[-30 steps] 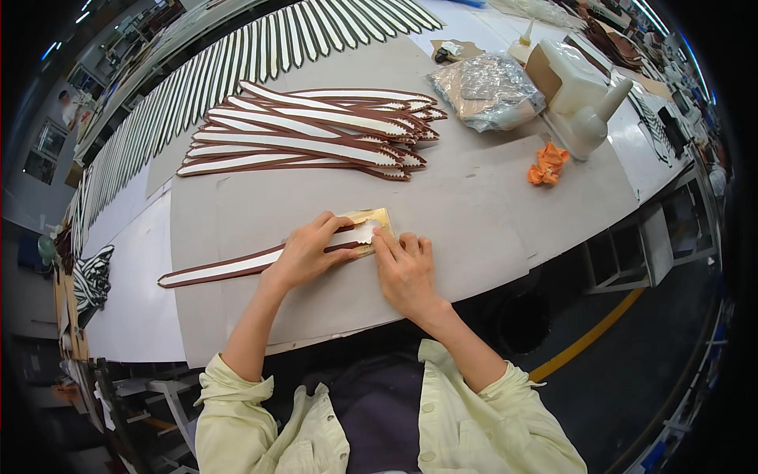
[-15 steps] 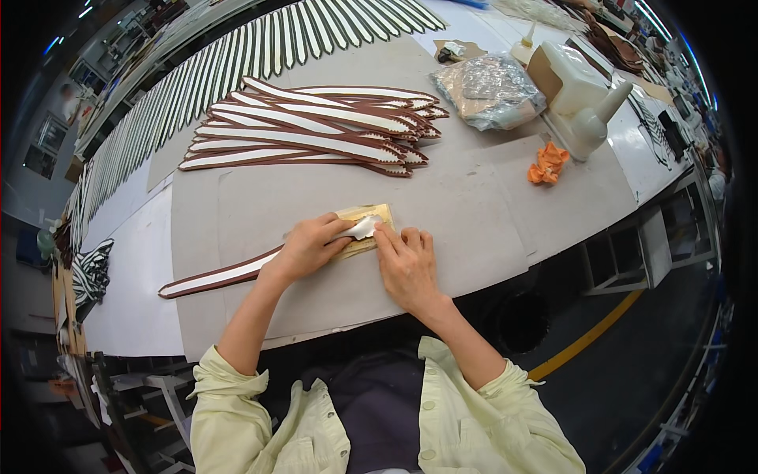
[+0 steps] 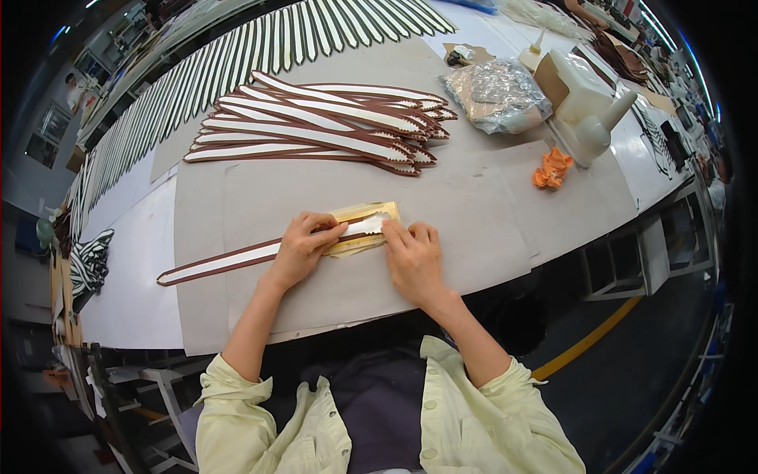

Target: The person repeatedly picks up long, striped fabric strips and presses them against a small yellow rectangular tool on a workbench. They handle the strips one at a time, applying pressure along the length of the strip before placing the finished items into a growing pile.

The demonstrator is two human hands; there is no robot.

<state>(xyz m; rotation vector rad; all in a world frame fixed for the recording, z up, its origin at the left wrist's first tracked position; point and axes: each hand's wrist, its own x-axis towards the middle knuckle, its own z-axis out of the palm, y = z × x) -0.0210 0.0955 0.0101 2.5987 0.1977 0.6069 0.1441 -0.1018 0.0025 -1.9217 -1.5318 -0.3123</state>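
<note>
A long brown strap (image 3: pixel 225 265) with a white strip along its middle lies slantwise on the grey board, its pointed end to the left. Its right end rests on a flat yellow block (image 3: pixel 388 210), where the white strip ends in a jagged edge. My left hand (image 3: pixel 302 251) is closed on the strap at the block's left side, thumb and forefinger together over it. At the block's right end, my right hand (image 3: pixel 414 262) has its bent fingertips pinched at the tip of the white strip. Exactly what those fingertips grip is hidden.
Beyond my hands lies a pile of similar brown-and-white straps (image 3: pixel 316 126). Farther back runs a long row of dark-edged white straps (image 3: pixel 260 47). At right are a clear plastic bag (image 3: pixel 497 95), a white plastic container (image 3: pixel 580 118) and a crumpled orange piece (image 3: pixel 552 168).
The white strip's right end, lifted and twisted before, now lies flatter along the brown strap on the block. My left hand has shifted slightly, and both hands stay close to the block.
</note>
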